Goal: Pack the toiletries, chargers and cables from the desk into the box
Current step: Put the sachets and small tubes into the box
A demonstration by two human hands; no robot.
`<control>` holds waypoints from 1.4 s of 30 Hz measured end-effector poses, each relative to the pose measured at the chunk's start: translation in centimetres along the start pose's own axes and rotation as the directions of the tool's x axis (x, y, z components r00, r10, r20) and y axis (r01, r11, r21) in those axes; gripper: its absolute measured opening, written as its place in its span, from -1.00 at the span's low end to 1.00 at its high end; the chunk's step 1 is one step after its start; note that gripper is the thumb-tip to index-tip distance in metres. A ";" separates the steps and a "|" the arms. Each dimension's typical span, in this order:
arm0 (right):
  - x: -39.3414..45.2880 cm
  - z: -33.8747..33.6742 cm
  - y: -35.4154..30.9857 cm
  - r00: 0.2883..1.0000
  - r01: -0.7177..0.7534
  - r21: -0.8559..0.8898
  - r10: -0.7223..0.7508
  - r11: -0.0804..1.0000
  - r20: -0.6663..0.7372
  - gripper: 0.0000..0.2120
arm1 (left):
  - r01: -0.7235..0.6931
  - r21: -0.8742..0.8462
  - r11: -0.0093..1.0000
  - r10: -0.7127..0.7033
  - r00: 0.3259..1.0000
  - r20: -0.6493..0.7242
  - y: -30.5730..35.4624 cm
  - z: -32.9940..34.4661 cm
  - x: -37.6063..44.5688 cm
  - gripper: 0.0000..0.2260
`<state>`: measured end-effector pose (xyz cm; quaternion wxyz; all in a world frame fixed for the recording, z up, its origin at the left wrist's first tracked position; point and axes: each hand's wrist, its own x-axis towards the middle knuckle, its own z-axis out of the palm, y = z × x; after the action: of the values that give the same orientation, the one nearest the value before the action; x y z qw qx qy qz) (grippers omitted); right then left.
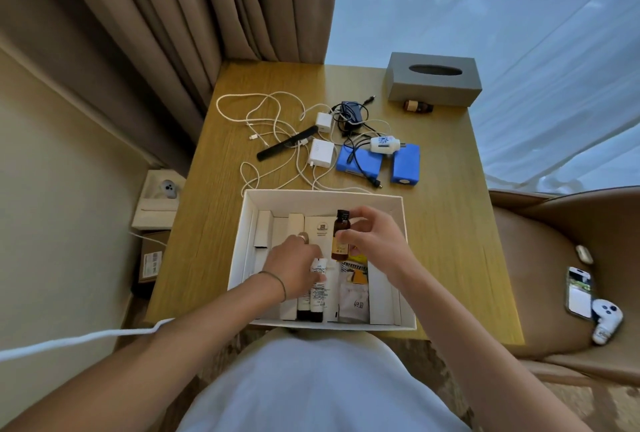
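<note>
A white open box point(408, 258) sits at the desk's near edge, holding several small cartons, sachets and tubes. My right hand point(377, 241) holds a small brown bottle point(341, 237) with a black cap upright over the box's middle. My left hand point(294, 265) is inside the box, its fingers on a white tube point(318, 289). Behind the box lie white cables point(263, 119), two white chargers point(322, 154), a black adapter point(351, 111), a black comb point(287, 147), two blue packs point(405, 163), a small white bottle point(382, 144) and a second brown bottle point(417, 106).
A grey tissue box point(433, 79) stands at the desk's far right corner. Beige curtains hang at the back left. A tan chair point(554, 258) on the right carries a phone point(579, 293) and a white controller point(606, 324). Cartons sit on the floor at the left.
</note>
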<state>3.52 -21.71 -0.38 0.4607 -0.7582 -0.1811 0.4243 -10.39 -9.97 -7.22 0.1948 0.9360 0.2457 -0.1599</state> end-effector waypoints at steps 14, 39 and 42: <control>3.3 10.7 1.4 0.967 0.106 -0.482 0.023 0.869 0.255 -0.73 | 0.037 -0.271 0.962 -0.186 0.814 -0.550 -6.4 -9.5 -6.4 -0.84; 4.1 9.7 -2.7 0.911 0.411 -0.739 -0.263 0.533 0.317 -0.77 | -0.044 -0.411 0.911 -0.199 0.824 -0.531 -5.5 -13.9 -1.6 -0.86; 5.0 5.6 -6.6 0.912 0.396 -0.726 -0.333 0.562 0.240 -0.81 | -0.054 -0.415 0.908 -0.178 0.848 -0.499 -4.4 -14.6 1.6 -0.86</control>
<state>2.57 -11.96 1.69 0.1692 -0.8096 -0.5119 0.2321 -8.39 0.68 3.63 0.3081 0.8722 0.3484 0.1518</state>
